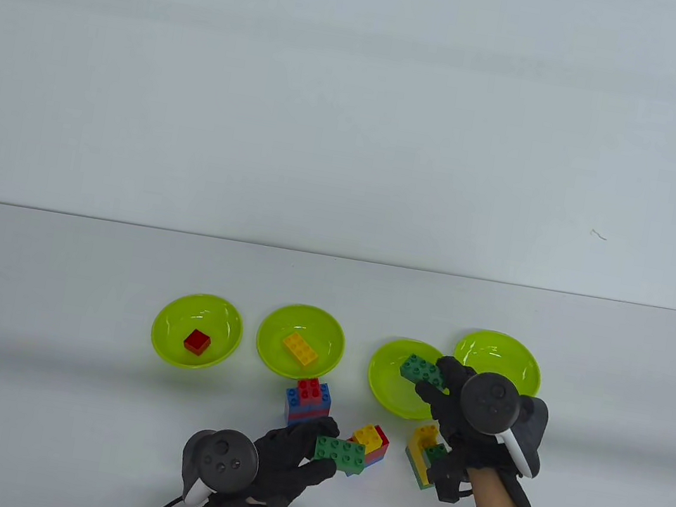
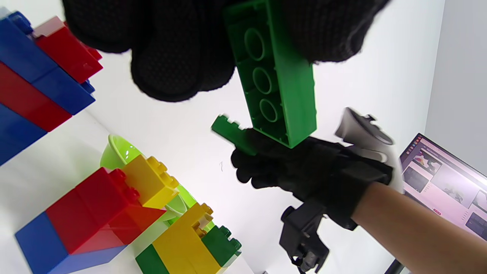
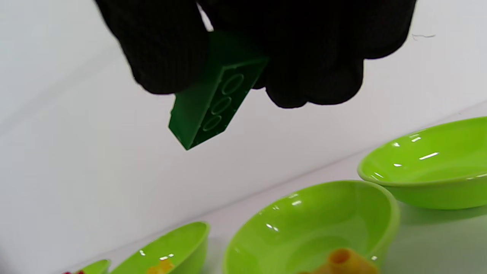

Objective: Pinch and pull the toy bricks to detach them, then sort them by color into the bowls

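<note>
Above the third lime bowl my right hand pinches a dark green brick, studs up; from the right wrist the same green brick hangs between the fingers over that bowl. My left hand pinches a brighter green brick, seen underside-on in the left wrist view. Just right of it sits a red, yellow and blue cluster. A blue and red stack stands behind my left hand. A yellow and green cluster lies under my right wrist.
The leftmost bowl holds a red brick. The second bowl holds a yellow brick. The fourth bowl has nothing in it. A laptop screen shows at the right of the left wrist view.
</note>
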`<state>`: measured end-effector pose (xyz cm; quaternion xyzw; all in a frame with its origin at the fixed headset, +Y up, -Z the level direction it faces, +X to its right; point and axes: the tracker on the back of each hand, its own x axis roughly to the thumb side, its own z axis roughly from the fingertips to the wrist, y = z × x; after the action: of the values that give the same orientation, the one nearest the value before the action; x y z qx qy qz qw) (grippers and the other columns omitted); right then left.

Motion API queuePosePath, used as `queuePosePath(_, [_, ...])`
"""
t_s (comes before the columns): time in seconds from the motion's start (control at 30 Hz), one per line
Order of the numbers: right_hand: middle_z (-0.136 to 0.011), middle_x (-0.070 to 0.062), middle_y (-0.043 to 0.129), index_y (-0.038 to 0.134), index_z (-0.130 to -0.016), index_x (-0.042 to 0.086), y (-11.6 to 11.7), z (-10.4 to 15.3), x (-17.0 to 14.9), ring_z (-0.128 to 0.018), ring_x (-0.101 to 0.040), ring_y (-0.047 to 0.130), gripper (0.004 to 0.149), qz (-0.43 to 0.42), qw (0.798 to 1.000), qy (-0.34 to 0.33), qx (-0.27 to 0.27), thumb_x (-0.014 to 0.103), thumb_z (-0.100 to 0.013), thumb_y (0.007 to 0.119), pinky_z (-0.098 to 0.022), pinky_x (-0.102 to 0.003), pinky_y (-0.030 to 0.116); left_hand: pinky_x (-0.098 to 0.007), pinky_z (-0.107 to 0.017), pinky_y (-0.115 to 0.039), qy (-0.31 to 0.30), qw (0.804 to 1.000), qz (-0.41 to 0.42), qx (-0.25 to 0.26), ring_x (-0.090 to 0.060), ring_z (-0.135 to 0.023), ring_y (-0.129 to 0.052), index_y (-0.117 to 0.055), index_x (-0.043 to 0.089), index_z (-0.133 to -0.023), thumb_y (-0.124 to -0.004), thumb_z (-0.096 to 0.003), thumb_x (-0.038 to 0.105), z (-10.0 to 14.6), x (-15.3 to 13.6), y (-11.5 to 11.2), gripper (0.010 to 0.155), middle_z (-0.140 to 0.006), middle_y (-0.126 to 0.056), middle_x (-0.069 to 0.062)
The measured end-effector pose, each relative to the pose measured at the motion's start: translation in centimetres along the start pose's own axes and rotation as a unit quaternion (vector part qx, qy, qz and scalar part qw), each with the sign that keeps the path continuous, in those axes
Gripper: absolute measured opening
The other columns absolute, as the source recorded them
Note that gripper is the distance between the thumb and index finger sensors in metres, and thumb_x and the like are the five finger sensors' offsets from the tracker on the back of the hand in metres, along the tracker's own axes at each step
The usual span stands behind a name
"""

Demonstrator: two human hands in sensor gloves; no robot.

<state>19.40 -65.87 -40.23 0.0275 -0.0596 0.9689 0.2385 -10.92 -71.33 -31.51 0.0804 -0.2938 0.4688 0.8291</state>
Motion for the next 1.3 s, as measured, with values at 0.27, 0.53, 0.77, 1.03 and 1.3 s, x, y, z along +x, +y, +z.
queuePosePath(0.27, [-0.088, -0.025, 0.086, 0.074, -0.097, 0.001, 1.5, -3.1, -2.8, -0.074, -0.043, 0.088, 0.060, 0.044, 0.992, 0.085, 0.087, 0.038, -0.050, 0.084, -0.065, -0.058, 0.064, -0.055, -0.058, -0.071, 0.005, 1.000, 0.011, 0.012, -0.035, -0.069, -0.093, -0.064, -0.001, -0.099, -0.075, -0.0475, 0.041, -0.3, -0.2, 0.6, 0.067, -0.086, -0.083, -0.026])
queuePosePath(0.53, [-0.095, -0.027, 0.080, 0.069, -0.101, 0.001, 2.3, -3.4, -3.5, -0.080, -0.046, 0.083, 0.065, 0.043, 0.991, 0.092, 0.087, 0.039, -0.051, 0.083, -0.067, -0.059, 0.061, -0.055, -0.058, -0.071, 0.006, 1.000, 0.015, 0.017, -0.035, -0.069, -0.093, -0.064, -0.001, -0.099, -0.075, -0.0476, 0.041, -0.3, -0.2, 0.7, 0.067, -0.087, -0.083, -0.026])
queuePosePath(0.77, [-0.102, -0.029, 0.072, 0.062, -0.105, -0.002, -0.6, 0.0, -1.6, -0.086, -0.050, 0.077, 0.073, -0.042, 0.999, -0.011, 0.028, 0.044, -0.051, 0.081, -0.068, -0.060, 0.057, -0.055, -0.059, -0.071, 0.003, 1.000, 0.025, 0.015, -0.035, -0.070, -0.092, -0.064, 0.000, -0.099, -0.075, -0.0477, 0.041, -0.3, -0.1, 0.6, 0.067, -0.087, -0.083, -0.025])
queuePosePath(1.03, [-0.107, -0.030, 0.065, 0.055, -0.109, -0.002, -0.8, 6.9, 1.9, -0.091, -0.052, 0.071, 0.079, -0.190, 0.964, -0.176, 0.055, 0.047, -0.052, 0.080, -0.071, -0.061, 0.053, -0.055, -0.059, -0.071, -0.006, 0.999, 0.045, 0.005, -0.035, -0.071, -0.092, -0.063, 0.000, -0.100, -0.074, -0.0480, 0.041, -0.2, 0.2, 0.2, 0.067, -0.088, -0.082, -0.025])
queuePosePath(1.3, [-0.106, -0.030, 0.067, 0.056, -0.109, -0.001, 1.3, 9.3, 3.6, -0.090, -0.050, 0.073, 0.080, -0.230, 0.936, -0.245, 0.107, 0.048, -0.051, 0.081, -0.070, -0.061, 0.054, -0.054, -0.059, -0.071, -0.015, 0.998, 0.060, -0.002, -0.035, -0.071, -0.092, -0.063, 0.001, -0.100, -0.074, -0.0481, 0.041, -0.2, 0.6, -0.2, 0.067, -0.088, -0.082, -0.025])
